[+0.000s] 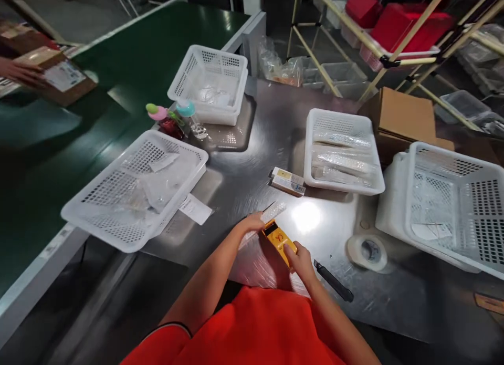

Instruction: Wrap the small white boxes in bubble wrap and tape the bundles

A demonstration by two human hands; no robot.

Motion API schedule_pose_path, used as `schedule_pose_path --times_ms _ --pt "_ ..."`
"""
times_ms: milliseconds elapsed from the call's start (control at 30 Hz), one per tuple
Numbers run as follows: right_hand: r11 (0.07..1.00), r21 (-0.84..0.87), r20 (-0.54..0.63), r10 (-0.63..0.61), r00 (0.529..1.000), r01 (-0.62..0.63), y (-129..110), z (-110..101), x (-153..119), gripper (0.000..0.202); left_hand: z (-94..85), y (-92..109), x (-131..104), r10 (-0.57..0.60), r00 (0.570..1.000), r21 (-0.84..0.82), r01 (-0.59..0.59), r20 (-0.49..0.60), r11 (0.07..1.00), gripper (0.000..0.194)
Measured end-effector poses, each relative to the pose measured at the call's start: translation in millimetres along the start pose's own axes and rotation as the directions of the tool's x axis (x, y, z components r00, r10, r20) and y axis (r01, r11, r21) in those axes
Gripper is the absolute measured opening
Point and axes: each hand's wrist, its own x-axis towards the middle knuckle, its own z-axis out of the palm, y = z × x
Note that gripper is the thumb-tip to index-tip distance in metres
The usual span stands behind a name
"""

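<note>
My right hand [300,259] is closed round the lower end of a yellow handheld device [279,242] with a dark window. At the device's upper end is my left hand [254,222], fingers closed on a small clear plastic-wrapped item [273,212]. Beneath my hands, clear plastic wrap [254,262] lies along the table's front edge. A black utility knife [333,281] rests to the right of my right hand, with a roll of clear tape [367,252] beyond it. Two small narrow boxes [288,182] lie further back.
White baskets stand at the left [136,191], back [210,84], middle right [342,150] and far right [457,207]. Two bottles [169,122] stand beside a green conveyor [129,55]. Another person's hand [19,71] touches a carton [59,73]. Behind stands a rack [315,55].
</note>
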Motion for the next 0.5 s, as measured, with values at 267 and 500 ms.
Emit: schedule_pose_path --times_ms 267,500 --pt "0.997 0.034 0.01 -0.065 0.998 0.065 8.3 -5.3 5.0 0.04 -4.9 6.8 4.0 0.077 0.992 -0.161 -0.061 0.097 0.985 0.036" --pt "0.975 -0.081 0.161 -0.191 0.968 0.206 -48.6 -52.9 -17.9 0.037 -37.8 4.9 -28.5 0.156 0.921 -0.581 0.088 0.356 0.809 0.05"
